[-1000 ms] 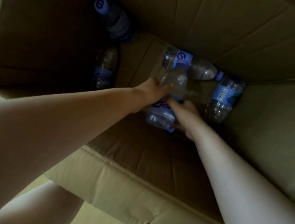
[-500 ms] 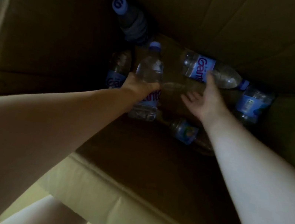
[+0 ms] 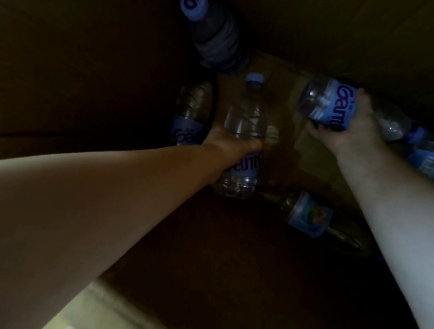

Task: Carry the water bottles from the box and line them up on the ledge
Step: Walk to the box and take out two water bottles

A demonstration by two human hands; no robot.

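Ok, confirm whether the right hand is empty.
No, the right hand grips a lying bottle at its blue label.

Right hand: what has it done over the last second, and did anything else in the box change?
The right hand let go of the bottle both hands held, reached toward the far wall and now grips the lying bottle there. The left hand lifted the shared bottle upright and still grips it. The other bottles stayed as they were.

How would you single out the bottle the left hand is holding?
Look inside the cardboard box, near the middle of its floor. The bottle gripped by the left hand is the only one there pointing its cap away from the camera, label half covered.
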